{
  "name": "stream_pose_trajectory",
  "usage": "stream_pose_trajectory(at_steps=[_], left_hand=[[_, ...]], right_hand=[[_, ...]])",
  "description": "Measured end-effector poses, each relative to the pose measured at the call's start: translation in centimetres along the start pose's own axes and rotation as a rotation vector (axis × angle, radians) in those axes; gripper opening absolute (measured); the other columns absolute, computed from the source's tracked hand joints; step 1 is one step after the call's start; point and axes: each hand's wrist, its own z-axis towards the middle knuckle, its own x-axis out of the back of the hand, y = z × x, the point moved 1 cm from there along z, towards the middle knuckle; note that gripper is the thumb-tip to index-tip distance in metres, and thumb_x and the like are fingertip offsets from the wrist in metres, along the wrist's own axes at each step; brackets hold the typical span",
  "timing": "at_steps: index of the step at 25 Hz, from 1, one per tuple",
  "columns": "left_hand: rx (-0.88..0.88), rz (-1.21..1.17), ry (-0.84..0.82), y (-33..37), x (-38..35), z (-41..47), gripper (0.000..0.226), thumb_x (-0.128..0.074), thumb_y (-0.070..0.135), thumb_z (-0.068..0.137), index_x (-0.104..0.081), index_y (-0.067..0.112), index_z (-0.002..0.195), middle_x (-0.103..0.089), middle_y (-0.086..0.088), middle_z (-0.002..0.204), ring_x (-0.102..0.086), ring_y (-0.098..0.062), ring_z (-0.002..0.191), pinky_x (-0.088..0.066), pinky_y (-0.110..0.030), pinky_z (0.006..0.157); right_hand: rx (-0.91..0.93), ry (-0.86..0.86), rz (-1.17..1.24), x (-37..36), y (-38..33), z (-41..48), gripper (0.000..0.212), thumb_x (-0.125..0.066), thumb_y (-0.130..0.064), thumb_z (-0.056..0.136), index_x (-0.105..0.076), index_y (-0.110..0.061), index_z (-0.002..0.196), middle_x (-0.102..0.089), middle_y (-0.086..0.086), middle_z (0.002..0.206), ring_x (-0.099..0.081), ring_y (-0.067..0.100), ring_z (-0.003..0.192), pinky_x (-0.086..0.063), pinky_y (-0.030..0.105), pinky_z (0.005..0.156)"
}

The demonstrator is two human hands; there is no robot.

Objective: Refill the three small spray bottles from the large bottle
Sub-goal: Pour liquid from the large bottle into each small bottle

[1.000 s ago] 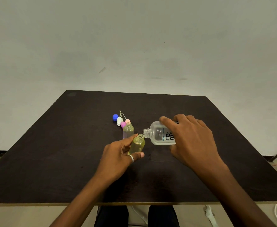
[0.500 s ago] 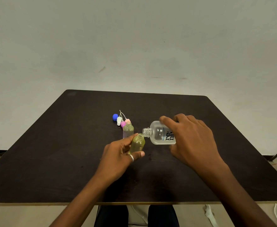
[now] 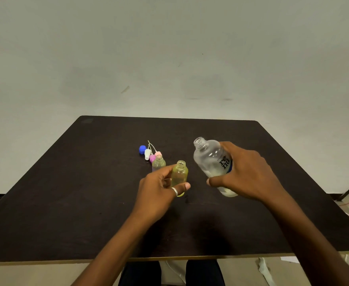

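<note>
1. The big bottle [image 3: 209,162] looks light, with only a little liquid at its bottom. It seems smooth and might slip, so the wide middle is the best place to hold.
2. It is clear and frosty, open on top, with dark letters.
3. The right hand [image 3: 250,174] wraps its fingers and thumb round it, above the table [image 3: 66,203].
4. The left hand [image 3: 159,188] pinches the small yellow bottle [image 3: 179,173], which is open too and sits just beside the big one.
5. Another small bottle [image 3: 158,163] stands behind, near the loose caps [image 3: 147,152].

Yellow-green small bottle [image 3: 179,174] bright against the dark brown table [image 3: 76,203]. Right of it, frosted white large bottle [image 3: 209,159], black lettering, blue band. Behind it, pale greenish small bottle [image 3: 158,163]; beyond, blue cap [image 3: 142,149], white cap [image 3: 147,154], pink cap [image 3: 158,153], magenta cap [image 3: 152,157].
</note>
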Motion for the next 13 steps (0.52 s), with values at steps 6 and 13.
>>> stream_pose_trajectory(at_steps=[6,13], left_hand=[[0.074,-0.023,0.067,-1.7,-4.5,4.6,0.038,-0.085,0.020,0.075,-0.068,0.020,0.109,-0.074,0.010,0.096,-0.069,-0.001,0.090,-0.056,-0.020,0.084],[0.078,0.084,0.097,-4.0,-6.7,7.4,0.040,-0.085,0.023,0.075,-0.066,0.019,0.110,-0.071,0.011,0.097,-0.068,-0.004,0.093,-0.055,-0.024,0.084]], right_hand=[[-0.089,0.128,0.274,3.9,2.7,0.1,0.062,-0.085,-0.048,0.057,-0.056,-0.040,0.112,-0.067,-0.018,0.094,-0.062,0.000,0.084,-0.051,0.029,0.075],[-0.158,0.244,0.382,5.7,4.8,0.1,0.065,-0.088,-0.046,0.056,-0.056,-0.035,0.112,-0.066,-0.017,0.097,-0.062,0.002,0.088,-0.053,0.034,0.077]])
